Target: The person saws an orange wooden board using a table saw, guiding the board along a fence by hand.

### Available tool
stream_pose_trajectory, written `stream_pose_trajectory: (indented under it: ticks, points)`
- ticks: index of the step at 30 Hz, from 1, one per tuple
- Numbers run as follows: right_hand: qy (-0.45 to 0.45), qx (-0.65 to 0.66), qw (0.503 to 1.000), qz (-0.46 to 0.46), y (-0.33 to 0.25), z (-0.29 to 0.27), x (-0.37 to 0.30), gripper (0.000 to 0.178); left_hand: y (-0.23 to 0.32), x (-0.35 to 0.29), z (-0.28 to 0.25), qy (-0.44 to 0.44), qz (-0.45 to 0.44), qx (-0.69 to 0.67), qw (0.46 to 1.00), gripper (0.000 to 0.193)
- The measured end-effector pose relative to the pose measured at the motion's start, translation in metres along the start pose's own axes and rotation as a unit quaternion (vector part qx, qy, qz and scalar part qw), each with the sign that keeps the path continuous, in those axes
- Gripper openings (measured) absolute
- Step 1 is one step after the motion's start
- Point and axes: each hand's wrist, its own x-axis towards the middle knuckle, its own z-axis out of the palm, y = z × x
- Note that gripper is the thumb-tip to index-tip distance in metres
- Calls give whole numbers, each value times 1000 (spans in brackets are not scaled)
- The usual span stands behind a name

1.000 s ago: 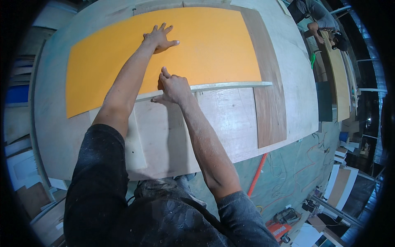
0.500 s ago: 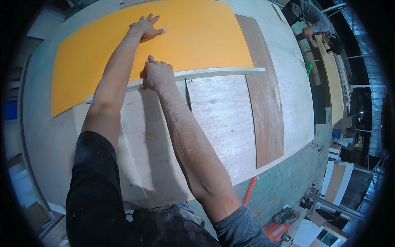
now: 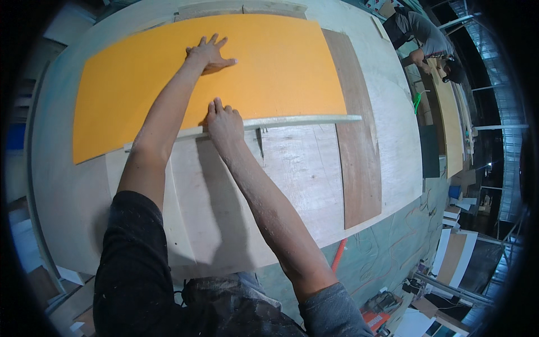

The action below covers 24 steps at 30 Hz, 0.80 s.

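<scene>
A large orange panel (image 3: pixel 281 67) lies flat ahead of me, with a long pale strip (image 3: pixel 297 120) running along its near edge. My left hand (image 3: pixel 209 55) rests palm down on the panel, its fingers spread wide. Nearer to me, my right hand (image 3: pixel 225 124) is closed over the strip at the panel's edge, fingertips on the orange surface. Its thumb and the underside of its grip are hidden.
Under the panel's right end lies a brown board (image 3: pixel 362 168), on a broad pale plywood surface (image 3: pixel 398 123). A red hose (image 3: pixel 339 255) and a red tool (image 3: pixel 376 319) are lower right. Another person (image 3: pixel 424 36) bends over boards at upper right.
The orange panel and the strip have slid a little toward me over the brown board, both hands moving with them. My view has also shifted slightly.
</scene>
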Motion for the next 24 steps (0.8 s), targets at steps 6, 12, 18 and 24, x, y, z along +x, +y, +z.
stream_pose_trajectory:
  ticks: [6,12,18,24]
  points:
    - [22,-31,999,-6,3,6,-8,71,12,-18,-17,-21,14,-17,1000,106]
    - [-32,3,999,-1,-2,-2,-13,62,5,-19,-11,-24,31,-36,999,108]
    - [-64,8,998,2,6,13,-15,66,12,-9,-1,-35,65,-36,997,107]
    - [-63,42,997,16,2,20,-35,69,15,-25,10,-55,81,-54,994,106]
